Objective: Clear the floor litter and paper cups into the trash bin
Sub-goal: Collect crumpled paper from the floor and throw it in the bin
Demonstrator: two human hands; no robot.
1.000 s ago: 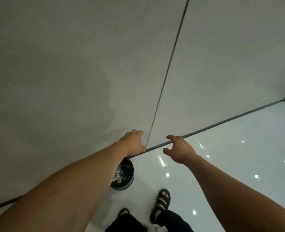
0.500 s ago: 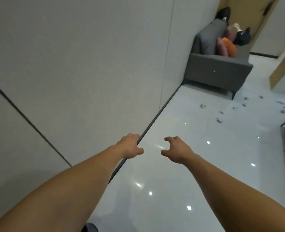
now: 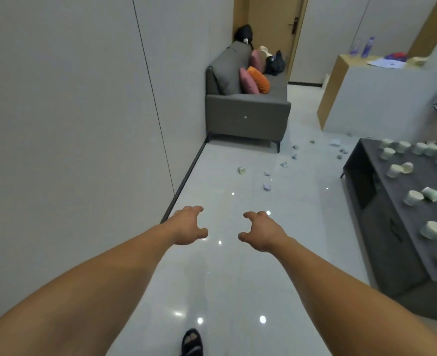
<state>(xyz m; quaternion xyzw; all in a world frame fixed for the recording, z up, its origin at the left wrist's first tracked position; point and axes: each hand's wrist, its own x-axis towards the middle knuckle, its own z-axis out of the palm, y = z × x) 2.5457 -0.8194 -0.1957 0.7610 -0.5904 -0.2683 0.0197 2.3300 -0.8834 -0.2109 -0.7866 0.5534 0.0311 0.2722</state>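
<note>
Pale green paper cups [image 3: 432,229], several tipped over, scattered on dark bench [image 3: 397,217]. Crumpled bluish litter [image 3: 267,186] strewn across floor [image 3: 225,278]. Left grip [image 3: 188,226] and right grip [image 3: 262,233] loosely curled, empty.

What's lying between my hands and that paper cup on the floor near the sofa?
Nothing visible: only bare floor lies between the left hand, the right hand and the paper cup. A crumpled scrap lies right of that path.

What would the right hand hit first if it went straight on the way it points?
Probably the small crumpled pale paper scrap on the glossy white floor; the right hand has only bare floor before it. Depth is hard to judge.
</note>
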